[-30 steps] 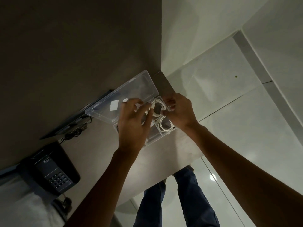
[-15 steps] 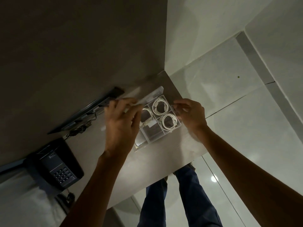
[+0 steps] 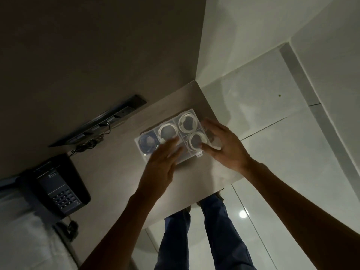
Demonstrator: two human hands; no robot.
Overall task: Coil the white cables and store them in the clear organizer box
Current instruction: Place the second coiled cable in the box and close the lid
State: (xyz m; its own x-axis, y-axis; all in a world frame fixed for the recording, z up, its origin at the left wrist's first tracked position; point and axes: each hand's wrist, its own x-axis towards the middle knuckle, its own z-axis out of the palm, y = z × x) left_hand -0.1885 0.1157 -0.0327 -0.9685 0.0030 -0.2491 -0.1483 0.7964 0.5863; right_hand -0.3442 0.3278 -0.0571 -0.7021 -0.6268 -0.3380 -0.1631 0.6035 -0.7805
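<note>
The clear organizer box [image 3: 144, 137] lies flat on the table with its lid down. Through the lid I see three coiled white cables, one far right [image 3: 180, 121], one in the middle [image 3: 161, 129] and one near right [image 3: 203, 138]. A darker coil [image 3: 141, 145] fills the left compartment. My left hand [image 3: 163, 160] rests flat on the lid's near side, fingers stretched and blurred. My right hand [image 3: 228, 145] clasps the box's right end, thumb on the near edge and fingers over the far side.
A black desk telephone [image 3: 58, 188] sits at the left. A black wall panel [image 3: 101, 121] with dark wires hangs behind the table. The table's right edge [image 3: 218, 121] runs close to the box, with glossy tiled floor beyond and my blue-trousered legs [image 3: 194, 240] below.
The lid, standing open before, has swung down onto the box. My left hand came from the lid's far edge to its near side; my right hand now grips the box's end.
</note>
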